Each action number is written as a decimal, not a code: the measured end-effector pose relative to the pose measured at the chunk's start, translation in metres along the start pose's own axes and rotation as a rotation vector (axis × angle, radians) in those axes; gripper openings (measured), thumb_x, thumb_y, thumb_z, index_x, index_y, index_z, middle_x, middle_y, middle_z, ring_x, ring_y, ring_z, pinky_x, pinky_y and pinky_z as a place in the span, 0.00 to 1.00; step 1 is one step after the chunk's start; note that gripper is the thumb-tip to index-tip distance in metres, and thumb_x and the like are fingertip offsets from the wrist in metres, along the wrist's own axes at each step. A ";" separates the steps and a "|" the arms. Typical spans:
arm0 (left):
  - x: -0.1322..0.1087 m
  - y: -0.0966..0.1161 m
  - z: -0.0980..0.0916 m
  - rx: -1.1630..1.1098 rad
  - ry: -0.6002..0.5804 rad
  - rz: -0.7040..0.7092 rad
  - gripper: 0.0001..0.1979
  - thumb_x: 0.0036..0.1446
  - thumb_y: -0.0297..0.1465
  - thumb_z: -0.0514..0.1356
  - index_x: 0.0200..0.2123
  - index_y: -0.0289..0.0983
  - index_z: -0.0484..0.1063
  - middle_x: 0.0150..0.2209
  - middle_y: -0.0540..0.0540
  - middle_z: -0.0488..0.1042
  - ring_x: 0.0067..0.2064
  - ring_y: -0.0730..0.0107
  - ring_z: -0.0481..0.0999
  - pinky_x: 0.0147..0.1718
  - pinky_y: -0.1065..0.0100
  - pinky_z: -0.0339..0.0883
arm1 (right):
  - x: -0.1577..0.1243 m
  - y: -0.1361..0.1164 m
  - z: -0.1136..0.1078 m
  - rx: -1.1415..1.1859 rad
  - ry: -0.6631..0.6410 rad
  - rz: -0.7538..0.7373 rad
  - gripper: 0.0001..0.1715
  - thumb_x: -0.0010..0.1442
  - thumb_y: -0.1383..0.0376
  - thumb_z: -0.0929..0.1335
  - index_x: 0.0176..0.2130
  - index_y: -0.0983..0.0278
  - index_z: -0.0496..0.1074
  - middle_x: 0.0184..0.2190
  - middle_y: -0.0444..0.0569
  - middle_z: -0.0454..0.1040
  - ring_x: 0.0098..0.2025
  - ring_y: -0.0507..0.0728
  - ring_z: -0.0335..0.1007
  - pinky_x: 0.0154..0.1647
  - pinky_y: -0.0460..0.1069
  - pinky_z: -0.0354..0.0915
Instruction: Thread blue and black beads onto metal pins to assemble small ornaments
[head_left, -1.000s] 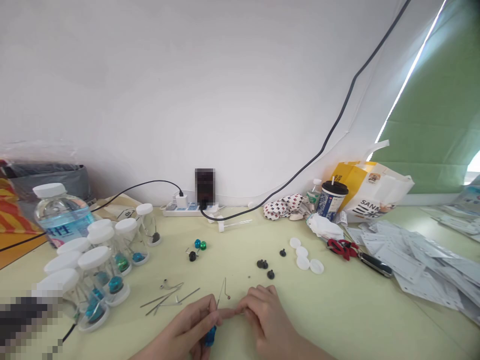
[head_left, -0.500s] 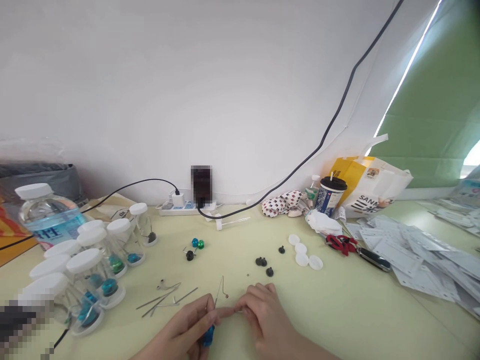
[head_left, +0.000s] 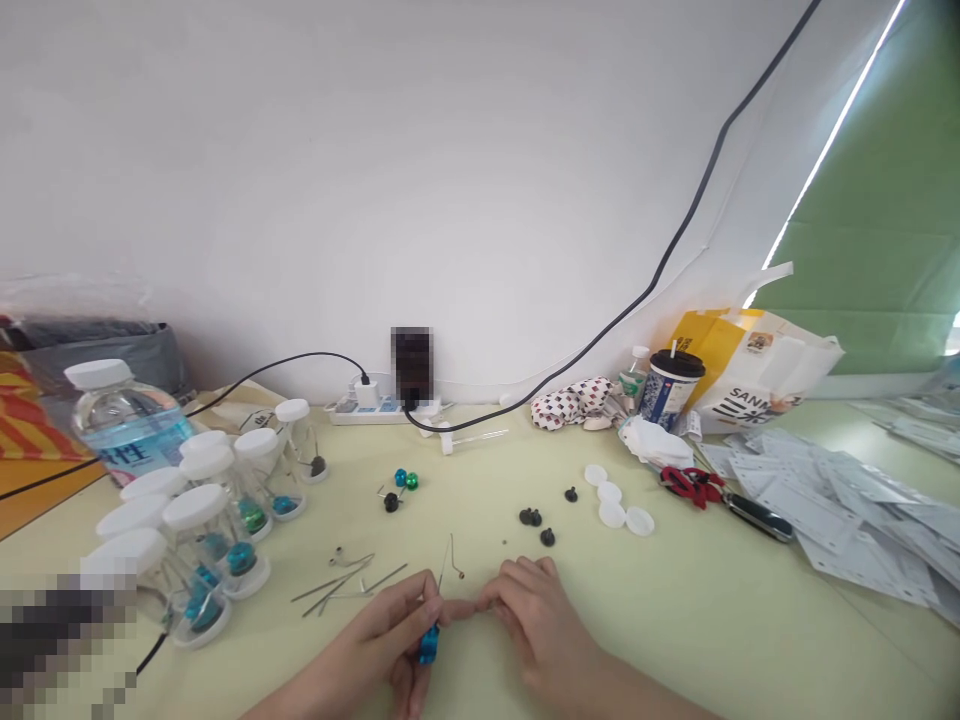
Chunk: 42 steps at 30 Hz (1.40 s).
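At the front of the table my left hand [head_left: 401, 625] is closed on a shiny blue metal part [head_left: 428, 646]. A thin bent wire [head_left: 452, 553] with a small brass-coloured tip rises from between the same fingers. My right hand [head_left: 536, 615] has its thumb and fingers pinched together against the tip of my left index finger. Whatever lies in that pinch is too small or hidden to make out. Left of my hands lie several thin metal rods and hex keys [head_left: 341, 580]. A tiny dark piece [head_left: 505, 542] rests just beyond my right hand.
Capped clear jars [head_left: 206, 510] with blue and green parts stand left, by a large bottle [head_left: 127, 430]. Beyond my hands are blue, green and black knobs [head_left: 401, 480], black pieces [head_left: 531, 517] and white discs [head_left: 611, 513]. Red-handled scissors [head_left: 694, 487] and white cards [head_left: 832, 510] lie right.
The view has shifted slightly, so everything appears a little further right. Both hands keep nearly the same pose, and the bit of metal seen between the fingertips earlier is now hardly visible.
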<state>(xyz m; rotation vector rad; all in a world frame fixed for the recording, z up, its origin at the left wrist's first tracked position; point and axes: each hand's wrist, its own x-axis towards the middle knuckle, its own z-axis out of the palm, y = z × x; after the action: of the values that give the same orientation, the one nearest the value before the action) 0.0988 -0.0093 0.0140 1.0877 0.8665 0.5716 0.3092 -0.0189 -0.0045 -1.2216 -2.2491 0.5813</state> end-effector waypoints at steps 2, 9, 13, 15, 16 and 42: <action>0.000 0.000 0.000 0.009 0.009 0.013 0.15 0.60 0.42 0.54 0.27 0.39 0.57 0.42 0.44 0.78 0.15 0.80 0.73 0.10 0.79 0.61 | 0.000 0.001 0.000 -0.004 0.002 -0.005 0.15 0.59 0.78 0.60 0.37 0.61 0.67 0.35 0.46 0.71 0.38 0.56 0.64 0.39 0.51 0.51; 0.000 -0.003 0.000 0.044 0.026 0.034 0.15 0.60 0.42 0.54 0.27 0.40 0.56 0.41 0.44 0.79 0.15 0.79 0.73 0.10 0.78 0.61 | 0.000 0.000 -0.002 0.000 -0.004 -0.012 0.15 0.59 0.78 0.59 0.37 0.61 0.67 0.35 0.45 0.71 0.38 0.56 0.65 0.40 0.51 0.51; 0.000 -0.005 0.000 0.037 0.026 0.044 0.15 0.61 0.41 0.54 0.28 0.40 0.56 0.41 0.45 0.79 0.15 0.79 0.73 0.10 0.78 0.61 | -0.001 -0.002 -0.003 0.004 0.004 -0.010 0.15 0.60 0.77 0.59 0.37 0.61 0.67 0.34 0.46 0.71 0.38 0.56 0.65 0.40 0.51 0.52; -0.001 -0.004 0.000 0.036 0.026 0.050 0.15 0.61 0.41 0.53 0.28 0.40 0.56 0.40 0.45 0.79 0.15 0.79 0.73 0.10 0.78 0.61 | -0.001 -0.002 -0.004 0.005 0.003 -0.011 0.15 0.60 0.77 0.59 0.37 0.61 0.68 0.34 0.46 0.71 0.38 0.56 0.65 0.40 0.51 0.52; -0.001 -0.003 0.000 0.036 0.024 0.050 0.15 0.61 0.42 0.53 0.28 0.40 0.56 0.40 0.45 0.79 0.16 0.79 0.73 0.11 0.78 0.61 | -0.001 -0.002 -0.004 0.005 0.000 -0.009 0.15 0.60 0.77 0.59 0.37 0.61 0.68 0.34 0.46 0.71 0.38 0.56 0.65 0.40 0.51 0.52; 0.003 0.001 -0.003 -0.097 0.025 -0.036 0.16 0.58 0.42 0.57 0.27 0.39 0.58 0.40 0.46 0.79 0.15 0.79 0.73 0.10 0.77 0.62 | -0.001 0.001 0.004 -0.012 0.034 -0.026 0.14 0.62 0.76 0.59 0.39 0.62 0.68 0.36 0.46 0.70 0.39 0.55 0.64 0.42 0.51 0.53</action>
<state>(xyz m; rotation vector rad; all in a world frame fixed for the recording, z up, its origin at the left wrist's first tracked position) 0.0981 -0.0055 0.0138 0.9774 0.8697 0.5927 0.3082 -0.0195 -0.0082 -1.1969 -2.2404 0.5341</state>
